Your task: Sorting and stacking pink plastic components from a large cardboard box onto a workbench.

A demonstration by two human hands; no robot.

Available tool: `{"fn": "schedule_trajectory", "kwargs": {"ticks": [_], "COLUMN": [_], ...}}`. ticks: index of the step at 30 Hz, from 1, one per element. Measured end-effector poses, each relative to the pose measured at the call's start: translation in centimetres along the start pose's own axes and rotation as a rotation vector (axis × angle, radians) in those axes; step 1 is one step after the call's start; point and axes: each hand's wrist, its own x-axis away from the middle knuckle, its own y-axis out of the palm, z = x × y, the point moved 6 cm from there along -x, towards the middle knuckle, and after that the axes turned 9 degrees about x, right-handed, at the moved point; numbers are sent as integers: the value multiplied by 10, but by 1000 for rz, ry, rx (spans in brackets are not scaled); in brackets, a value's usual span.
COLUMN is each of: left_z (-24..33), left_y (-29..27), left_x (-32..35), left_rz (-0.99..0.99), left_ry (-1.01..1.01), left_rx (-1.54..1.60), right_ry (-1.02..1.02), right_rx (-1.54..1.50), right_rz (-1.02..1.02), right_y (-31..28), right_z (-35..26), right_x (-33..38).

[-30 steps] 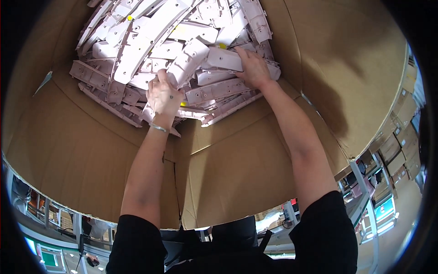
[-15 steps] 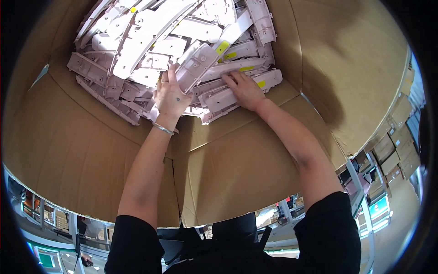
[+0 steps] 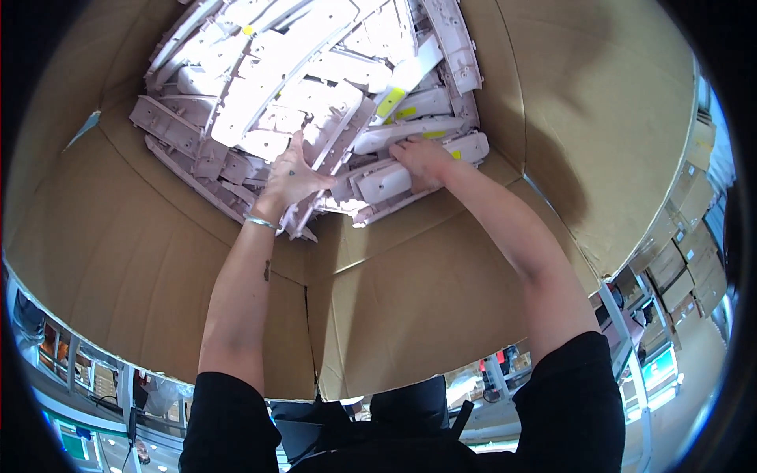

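Inside a large cardboard box, my left hand (image 3: 292,180) rests on a heap of white plastic parts (image 3: 276,75). Its thumb and index finger are spread wide over a long, ribbed white plastic part (image 3: 341,135) that slants through the near side of the heap. The other left fingers are partly hidden. To the right, my right hand (image 3: 428,162) is closed over a long white plastic strip (image 3: 384,183) with a yellow label, lying at the heap's near right edge. The fingers curl across its top; their tips are partly out of sight among the parts.
Tall cardboard walls (image 3: 607,118) surround the heap, and the near wall (image 3: 410,299) passes beneath my forearms. Several parts carry yellow labels. Outside the box, metal framing (image 3: 627,339) stands at the right, with stacked cartons (image 3: 682,268) beyond it.
My left hand has shifted slightly left and down, its thumb now wider apart. The slanted part by it has tilted and shifted. The right hand curls further round the strip.
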Motion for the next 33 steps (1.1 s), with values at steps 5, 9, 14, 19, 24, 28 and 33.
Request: {"fn": "schedule_trajectory", "kwargs": {"ticks": [5,9,14,19,24,28,33], "left_z": [-1,29,66,79,88,103,85], "left_y": [-18,-63,-137,-153,-150,-137,-133], "left_x": [13,36,39,-12,-35,-28,-27], "left_rz": [-60,-165,-121,-249,-452,-453,-344], "left_ry": [-51,-20,173,166,-20,-7,64], "left_rx": [-168,-77,455,525,453,432,506], "right_ry": [39,70,103,35,49,22,-66], "right_rx": [-124,-321,-1350,-1986,-2272,-2321,-2308], "right_rz": [100,127,509,747,936,949,912], "right_y": [-23,-74,-124,-122,-134,-131,-133], "right_z": [-14,-16,1,-38,-65,-67,-71], "right_x": [19,53,73,-10,-70,-75,-65]}}
